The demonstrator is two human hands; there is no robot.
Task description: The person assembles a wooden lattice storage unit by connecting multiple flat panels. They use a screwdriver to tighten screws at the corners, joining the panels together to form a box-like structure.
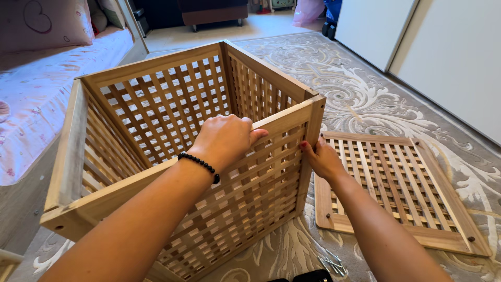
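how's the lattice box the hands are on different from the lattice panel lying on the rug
The wooden lattice box is assembled from joined walls and stands up; the loose lattice panel is one flat piece lying on the patterned rug. The left hand grips the box's top rail and the right hand its corner post; no hand holds the panel. Both are light wood with square grid slats.

An open-topped wooden lattice box (156, 130), four slatted panels joined at corner posts, stands tilted on the patterned carpet, filling the left and centre. A separate lattice panel (396, 188) lies flat just right of it.
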